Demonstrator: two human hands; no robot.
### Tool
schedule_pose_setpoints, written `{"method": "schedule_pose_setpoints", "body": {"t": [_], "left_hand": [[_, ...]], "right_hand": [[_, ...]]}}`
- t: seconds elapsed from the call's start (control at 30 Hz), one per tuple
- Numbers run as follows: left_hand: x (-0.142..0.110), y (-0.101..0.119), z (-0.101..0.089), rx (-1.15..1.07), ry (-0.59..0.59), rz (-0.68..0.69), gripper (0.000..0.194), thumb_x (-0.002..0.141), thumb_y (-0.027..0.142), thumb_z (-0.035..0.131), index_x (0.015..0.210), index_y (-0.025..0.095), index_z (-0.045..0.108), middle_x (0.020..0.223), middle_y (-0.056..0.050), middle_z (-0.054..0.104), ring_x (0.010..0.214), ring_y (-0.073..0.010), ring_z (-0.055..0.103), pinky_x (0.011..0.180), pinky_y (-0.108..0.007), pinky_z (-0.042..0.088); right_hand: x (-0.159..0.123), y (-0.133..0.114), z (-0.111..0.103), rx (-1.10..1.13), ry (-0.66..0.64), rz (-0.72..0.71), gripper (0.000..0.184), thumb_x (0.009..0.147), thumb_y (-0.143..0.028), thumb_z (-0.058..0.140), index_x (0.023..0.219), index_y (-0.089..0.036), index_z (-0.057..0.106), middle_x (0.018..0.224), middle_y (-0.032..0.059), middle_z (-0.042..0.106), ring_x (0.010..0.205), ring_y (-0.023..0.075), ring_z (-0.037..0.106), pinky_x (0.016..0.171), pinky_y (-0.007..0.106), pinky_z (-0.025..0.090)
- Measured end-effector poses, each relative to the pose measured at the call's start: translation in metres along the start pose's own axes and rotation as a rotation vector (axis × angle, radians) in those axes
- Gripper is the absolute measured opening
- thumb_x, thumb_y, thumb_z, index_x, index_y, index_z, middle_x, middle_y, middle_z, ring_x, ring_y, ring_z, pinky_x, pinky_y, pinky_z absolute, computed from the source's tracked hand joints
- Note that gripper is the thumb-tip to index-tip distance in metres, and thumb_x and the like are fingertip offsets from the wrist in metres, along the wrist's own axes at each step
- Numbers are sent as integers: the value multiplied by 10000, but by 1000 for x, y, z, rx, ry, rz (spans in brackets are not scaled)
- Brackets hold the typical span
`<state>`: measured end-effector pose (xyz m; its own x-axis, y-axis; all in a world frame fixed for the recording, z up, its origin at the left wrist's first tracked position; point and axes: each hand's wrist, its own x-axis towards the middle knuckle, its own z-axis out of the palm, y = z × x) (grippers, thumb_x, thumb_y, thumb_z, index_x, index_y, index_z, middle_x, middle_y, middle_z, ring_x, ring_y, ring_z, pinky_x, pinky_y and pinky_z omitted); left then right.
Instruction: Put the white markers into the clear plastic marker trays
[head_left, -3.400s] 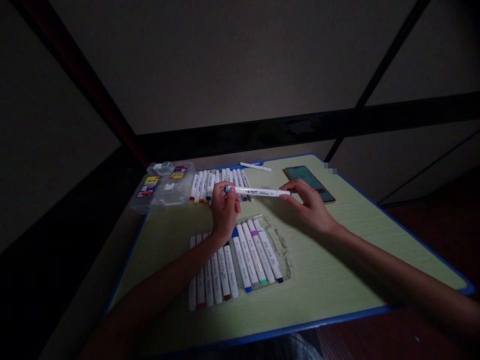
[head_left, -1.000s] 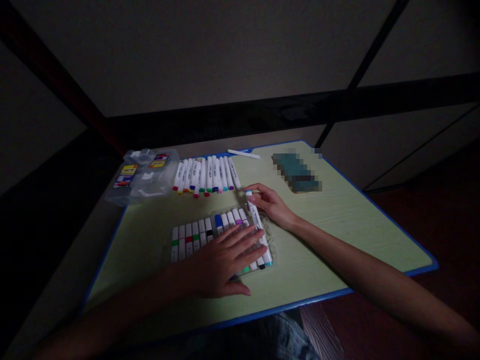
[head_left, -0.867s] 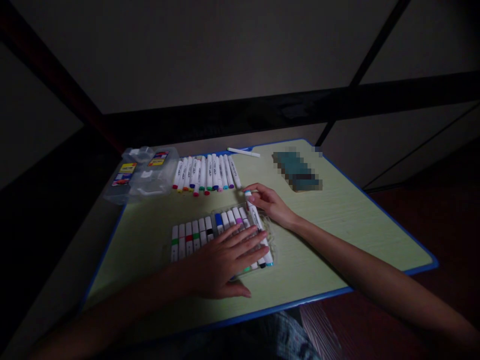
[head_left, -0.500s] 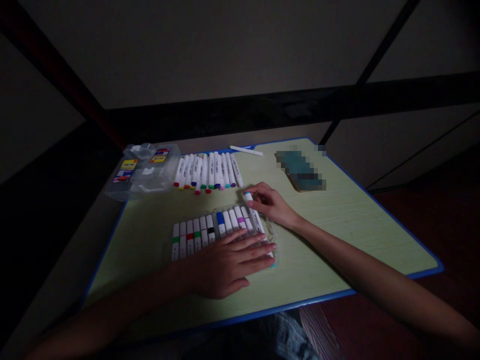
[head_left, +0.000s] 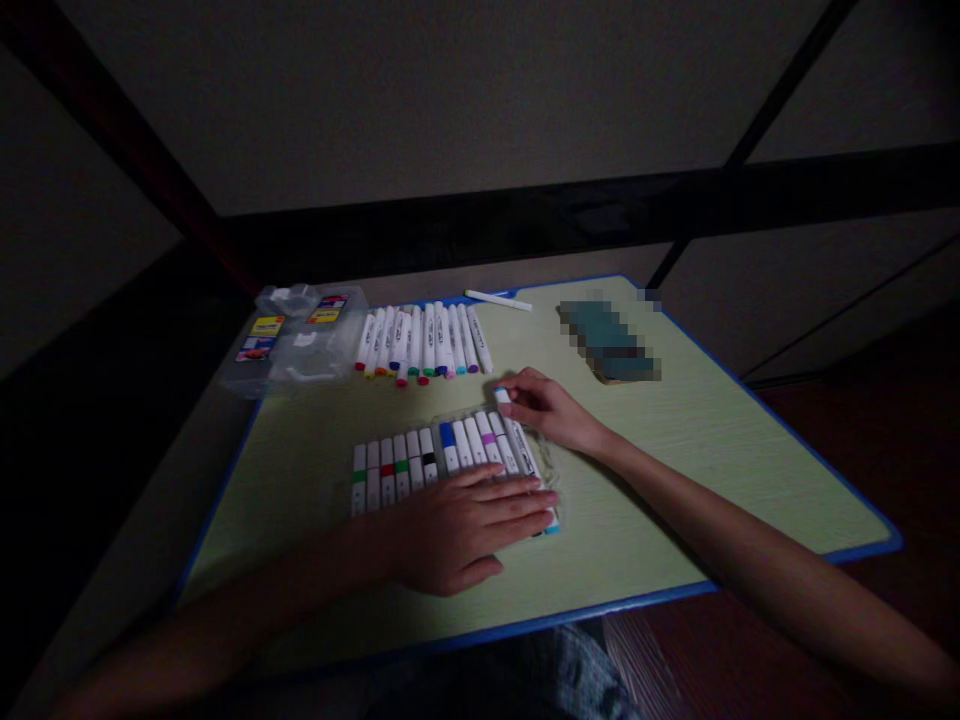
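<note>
A clear plastic tray (head_left: pixel 553 462) lies on the table, holding a row of white markers (head_left: pixel 401 465) with coloured bands. At its right end is a white marker (head_left: pixel 527 458) with light blue ends. My right hand (head_left: pixel 553 410) pinches the upper end of that marker between thumb and fingers. Across the lower part of the row my left hand (head_left: pixel 461 525) lies flat, fingers stretched out. Its fingertips reach over the lower part of the held marker and hide the lower ends of several others.
Behind the tray lies a group of loose white markers (head_left: pixel 427 340) with coloured ends. A single marker (head_left: pixel 498 300) rests near the far edge. An open clear plastic case (head_left: pixel 322 360) stands at the far left, and a pixelated flat object (head_left: pixel 609 342) lies at right.
My left fingers have drawn closer together over the markers. The light blue marker's upper end sits slightly nearer the row, still pinched by my right hand. The whole view has shifted a little.
</note>
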<state>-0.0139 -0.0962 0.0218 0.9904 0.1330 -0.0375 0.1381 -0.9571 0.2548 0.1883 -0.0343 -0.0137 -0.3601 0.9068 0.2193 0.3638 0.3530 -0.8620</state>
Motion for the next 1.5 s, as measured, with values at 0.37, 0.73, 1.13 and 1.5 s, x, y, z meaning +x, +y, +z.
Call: {"method": "schedule_pose_setpoints", "body": {"t": [0.37, 0.73, 1.13, 1.5], "left_hand": [[0, 2, -3, 21, -29, -4, 524, 879, 293, 349, 1367, 140, 236, 1465, -22, 210, 1357, -161, 127, 1087, -367, 126], [0, 0, 2, -4, 19, 7, 541, 866, 301, 385, 1361, 141, 238, 1455, -39, 241, 1353, -166, 152, 1082, -395, 182], [0, -1, 3, -14, 12, 7, 550, 856, 302, 401, 1359, 144, 242, 1460, -36, 228, 1358, -157, 128, 1087, -387, 164], [1, 0, -1, -22, -8, 8, 584, 842, 303, 429, 1366, 147, 222, 1465, -27, 216, 1358, -163, 130, 1093, -391, 167]], "right_hand": [[2, 0, -2, -11, -42, 6, 240, 780, -273, 559, 977, -138, 576, 770, 8, 420, 686, 124, 421, 629, 284, 358], [2, 4, 1, 232, -62, 84, 312, 763, -332, 577, 1007, -147, 518, 740, -10, 453, 609, 95, 401, 545, 248, 336], [2, -1, 0, 300, -23, 99, 303, 809, -405, 509, 978, -156, 538, 778, 8, 520, 659, 109, 447, 594, 251, 360], [2, 4, 1, 290, -41, 62, 231, 768, -317, 565, 924, -158, 505, 728, -22, 463, 617, 93, 417, 563, 247, 329]]}}
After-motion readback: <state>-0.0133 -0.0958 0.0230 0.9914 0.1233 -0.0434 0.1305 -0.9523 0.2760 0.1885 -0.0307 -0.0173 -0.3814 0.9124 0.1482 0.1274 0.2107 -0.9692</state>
